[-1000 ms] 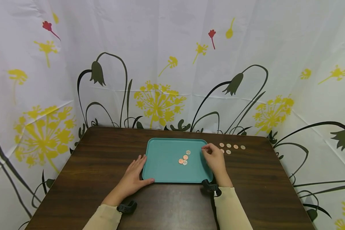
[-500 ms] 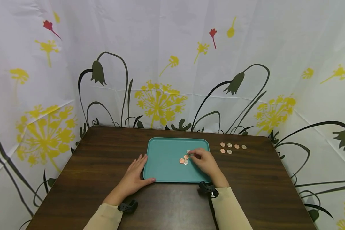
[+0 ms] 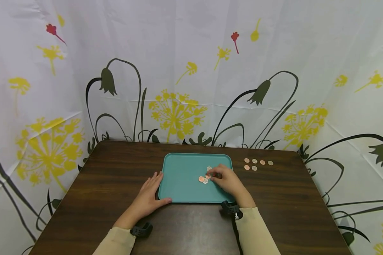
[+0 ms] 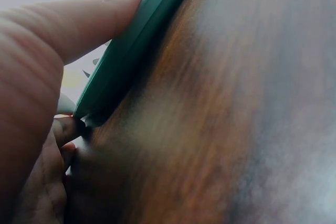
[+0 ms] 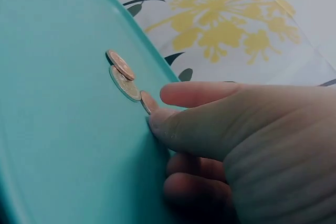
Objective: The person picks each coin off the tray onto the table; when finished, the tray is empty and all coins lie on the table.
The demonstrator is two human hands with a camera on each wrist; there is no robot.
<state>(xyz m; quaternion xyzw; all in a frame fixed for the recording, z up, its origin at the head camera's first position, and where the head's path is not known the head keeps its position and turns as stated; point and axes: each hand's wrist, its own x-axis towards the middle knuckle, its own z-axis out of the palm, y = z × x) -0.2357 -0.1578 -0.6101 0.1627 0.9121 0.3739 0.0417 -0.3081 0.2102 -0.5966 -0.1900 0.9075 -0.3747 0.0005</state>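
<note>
A teal tray (image 3: 182, 187) lies on the dark wooden table. My left hand (image 3: 148, 196) rests at its near left corner, fingers spread along the left side and thumb (image 4: 100, 17) on the near rim. Over the right half of the tray, my right hand (image 3: 226, 180) pinches a copper coin (image 5: 148, 102) between thumb and index finger. That coin stands tilted against the thumb tip, partly hidden by it. Just left of it a silver coin (image 5: 124, 83) and another copper coin (image 5: 120, 64) overlap. A further silver coin (image 3: 209, 168) lies beyond the fingers.
On the table (image 3: 287, 198) right of the tray, several copper and silver coins (image 3: 254, 161) lie flat in two rows. A white curtain (image 3: 191, 35) with printed flowers hangs behind the table. Both wrists wear black bands.
My right hand has come from the tray's right edge leftward to the coins. The copper coin in its fingers has shifted slightly toward the hand. My left hand has stayed in place.
</note>
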